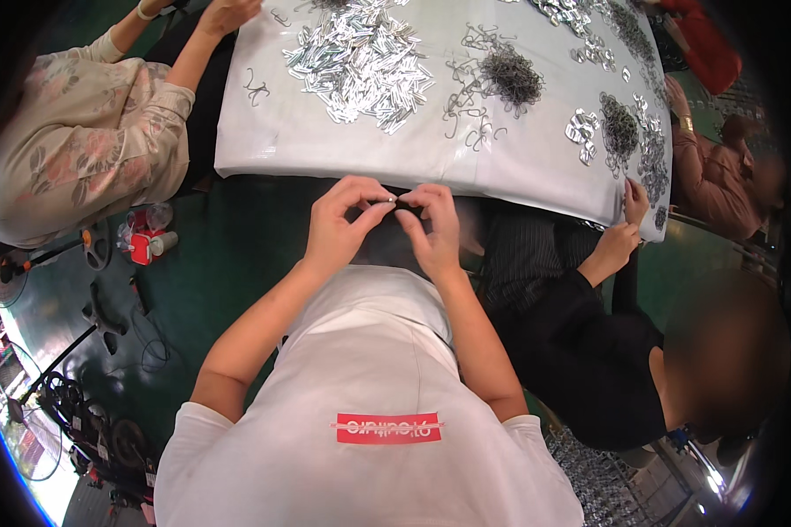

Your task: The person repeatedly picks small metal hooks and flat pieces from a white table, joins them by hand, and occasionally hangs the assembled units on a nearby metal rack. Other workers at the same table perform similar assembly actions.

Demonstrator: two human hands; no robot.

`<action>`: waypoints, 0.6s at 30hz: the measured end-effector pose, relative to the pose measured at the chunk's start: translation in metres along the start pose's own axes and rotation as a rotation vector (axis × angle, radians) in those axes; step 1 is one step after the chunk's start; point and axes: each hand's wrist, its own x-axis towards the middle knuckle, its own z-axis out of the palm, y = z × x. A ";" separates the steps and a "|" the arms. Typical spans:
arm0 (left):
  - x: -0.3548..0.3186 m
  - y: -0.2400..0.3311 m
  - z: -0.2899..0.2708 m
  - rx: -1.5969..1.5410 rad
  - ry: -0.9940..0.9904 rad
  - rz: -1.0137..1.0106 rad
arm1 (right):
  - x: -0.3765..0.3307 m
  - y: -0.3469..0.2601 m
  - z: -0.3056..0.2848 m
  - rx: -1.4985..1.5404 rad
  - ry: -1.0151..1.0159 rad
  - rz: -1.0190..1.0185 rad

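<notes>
My left hand (pixel 347 220) and my right hand (pixel 432 224) meet just off the near edge of the white-covered table (pixel 325 158). The left thumb and fingertips pinch together, with a tiny glint of metal between them. Opposite, the right fingers curl inward at the same spot, thumb bent toward the index finger. Whatever they grip is too small to name. On the table lie a big heap of shiny narrow metal pieces (pixel 360 66) and a tangle of bent wire hooks (pixel 511 79), with loose hooks (pixel 470 110) scattered beside it.
A person in black (pixel 580 360) works at the table's right corner, near a dark wire pile (pixel 620 132) and shiny clips (pixel 582 127). Another in a floral top (pixel 105 140) sits at the left. Behind on the green floor stand a red container (pixel 142 248) and a wheeled stand (pixel 97 321).
</notes>
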 end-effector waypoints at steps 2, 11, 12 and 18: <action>-0.005 -0.003 0.002 0.014 0.013 0.027 | 0.013 0.016 -0.013 -0.051 0.023 0.070; -0.004 -0.012 0.012 0.106 0.028 0.084 | 0.169 0.109 -0.047 -0.627 0.116 0.542; -0.004 -0.012 0.012 0.113 0.035 0.094 | 0.179 0.111 -0.045 -0.675 0.087 0.607; -0.007 -0.007 0.015 0.122 0.042 0.086 | 0.196 0.107 -0.032 -0.795 -0.046 0.545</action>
